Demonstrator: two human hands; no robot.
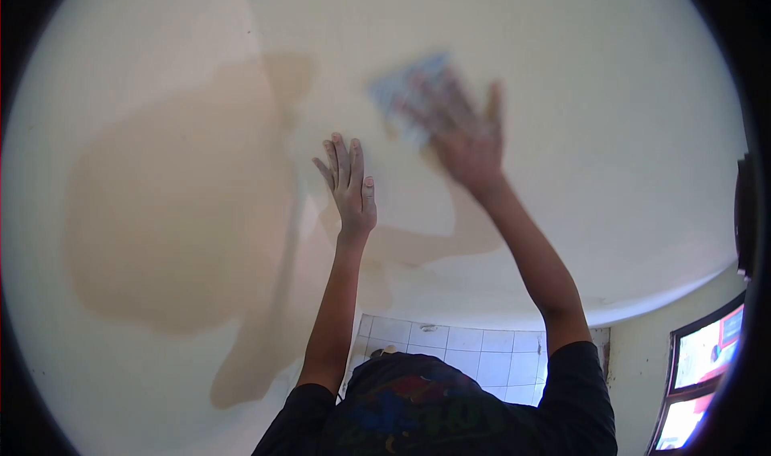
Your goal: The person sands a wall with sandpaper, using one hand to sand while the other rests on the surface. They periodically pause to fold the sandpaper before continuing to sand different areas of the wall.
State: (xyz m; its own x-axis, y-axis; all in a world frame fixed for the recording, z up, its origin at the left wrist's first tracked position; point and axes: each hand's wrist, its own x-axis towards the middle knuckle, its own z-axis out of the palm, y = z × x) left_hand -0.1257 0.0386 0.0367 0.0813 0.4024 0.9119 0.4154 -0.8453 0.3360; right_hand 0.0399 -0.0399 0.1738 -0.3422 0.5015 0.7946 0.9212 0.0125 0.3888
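Note:
My left hand (351,189) rests palm-forward against the pale wall (578,183), its fingers stretched out and holding nothing. To the right and higher up, my right hand (472,147) is smeared by motion. Its fingers lie over a light blue patterned cloth (391,88), pressing it to the wall with the thumb out to the side. Part of the cloth is hidden under the fingers, and its edges are blurred. Both arms reach upward from dark short sleeves.
A wall corner runs down left of my left hand, with large shadows of my head and arms around it. White floor tiles (474,342) show below, behind my dark shirt (418,400). At the right are a framed window (697,352) and a dark object (745,215) on the wall.

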